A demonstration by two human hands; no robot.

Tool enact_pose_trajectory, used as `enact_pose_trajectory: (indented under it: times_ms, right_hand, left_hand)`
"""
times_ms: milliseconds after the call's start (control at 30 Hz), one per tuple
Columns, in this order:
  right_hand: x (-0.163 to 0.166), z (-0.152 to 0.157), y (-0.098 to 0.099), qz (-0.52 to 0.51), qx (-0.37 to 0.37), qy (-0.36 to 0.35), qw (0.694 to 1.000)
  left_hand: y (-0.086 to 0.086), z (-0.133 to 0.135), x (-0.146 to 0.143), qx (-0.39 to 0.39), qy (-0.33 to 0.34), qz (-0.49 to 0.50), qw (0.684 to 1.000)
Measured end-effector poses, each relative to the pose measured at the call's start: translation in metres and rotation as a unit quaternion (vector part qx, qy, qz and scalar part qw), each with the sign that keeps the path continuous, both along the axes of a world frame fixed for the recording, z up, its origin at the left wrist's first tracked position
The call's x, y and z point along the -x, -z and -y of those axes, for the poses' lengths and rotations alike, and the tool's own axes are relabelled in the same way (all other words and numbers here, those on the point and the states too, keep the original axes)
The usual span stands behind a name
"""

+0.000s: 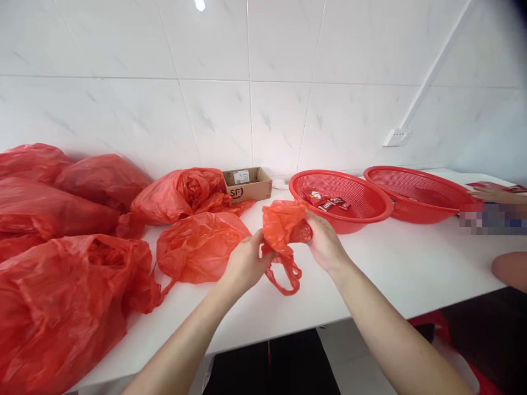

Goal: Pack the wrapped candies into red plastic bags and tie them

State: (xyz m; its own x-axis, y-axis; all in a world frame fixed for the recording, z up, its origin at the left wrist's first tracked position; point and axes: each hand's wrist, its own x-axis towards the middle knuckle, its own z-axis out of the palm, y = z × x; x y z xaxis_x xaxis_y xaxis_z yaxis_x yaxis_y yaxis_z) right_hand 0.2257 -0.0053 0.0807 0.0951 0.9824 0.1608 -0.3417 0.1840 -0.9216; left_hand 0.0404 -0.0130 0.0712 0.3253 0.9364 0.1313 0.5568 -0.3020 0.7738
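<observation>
Between my two hands is a crumpled red plastic bag [282,222], held just above the white table, its handle loops hanging down. My left hand [249,260] pinches the bag's left side with thumb and fingers. On its other side my right hand [325,238] grips the bag, with some fingers hidden behind the plastic. A second red plastic bag [201,247] lies flattened on the table left of my left hand. Beyond my right hand stands a red mesh basket [358,216] with several small red packets [329,202] in it.
Stuffed red bags [66,296] crowd the left of the white table [411,263]. An open cardboard box [251,189] stands near the tiled wall. Another red basket [428,211] is at the right, beside a co-worker's hand [500,195]. The table's front edge runs below my forearms.
</observation>
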Motion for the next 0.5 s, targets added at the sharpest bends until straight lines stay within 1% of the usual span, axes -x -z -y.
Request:
enact_pose_trajectory:
  times_ms: [67, 100, 167, 233, 267, 300, 333, 367, 400, 433, 467, 500]
  right_hand:
    - [-0.016, 0.0, -0.006, -0.006, -0.009, 0.061, 0.998]
    - [-0.027, -0.001, -0.008, -0.012, -0.014, 0.097, 0.995]
    - [-0.047, -0.003, -0.011, -0.022, -0.015, 0.151, 0.988]
    - [-0.062, -0.004, -0.011, -0.02, -0.006, 0.172, 0.985]
    - [-0.066, -0.004, -0.011, -0.017, -0.003, 0.176, 0.984]
    - [-0.069, -0.004, -0.011, -0.014, -0.003, 0.178, 0.984]
    - [-0.069, -0.004, -0.011, -0.013, -0.006, 0.181, 0.983]
    - [-0.068, -0.003, -0.011, -0.013, -0.008, 0.183, 0.983]
    - [-0.066, -0.003, -0.011, -0.013, -0.007, 0.182, 0.983]
    - [-0.063, -0.003, -0.011, -0.011, -0.006, 0.177, 0.984]
    - [-0.059, -0.003, -0.011, -0.007, -0.005, 0.168, 0.986]
    - [-0.054, -0.003, -0.012, -0.002, -0.005, 0.156, 0.988]
  left_hand:
    - [0.001, -0.004, 0.007, 0.037, 0.026, 0.022, 0.999]
    - [0.0, -0.006, 0.014, 0.054, 0.042, 0.034, 0.997]
    - [-0.003, -0.009, 0.03, 0.114, 0.076, 0.079, 0.987]
    - [-0.005, -0.011, 0.044, 0.193, 0.107, 0.124, 0.967]
    - [-0.006, -0.012, 0.048, 0.22, 0.111, 0.141, 0.959]
    - [-0.007, -0.011, 0.05, 0.224, 0.1, 0.152, 0.958]
    - [-0.007, -0.009, 0.049, 0.197, 0.069, 0.156, 0.965]
    - [-0.007, -0.005, 0.045, 0.145, 0.022, 0.16, 0.976]
    - [-0.007, 0.001, 0.039, 0.072, -0.031, 0.163, 0.983]
    - [-0.006, 0.008, 0.03, -0.009, -0.075, 0.162, 0.984]
    - [-0.004, 0.017, 0.019, -0.085, -0.097, 0.148, 0.98]
    - [-0.001, 0.025, 0.007, -0.146, -0.099, 0.125, 0.976]
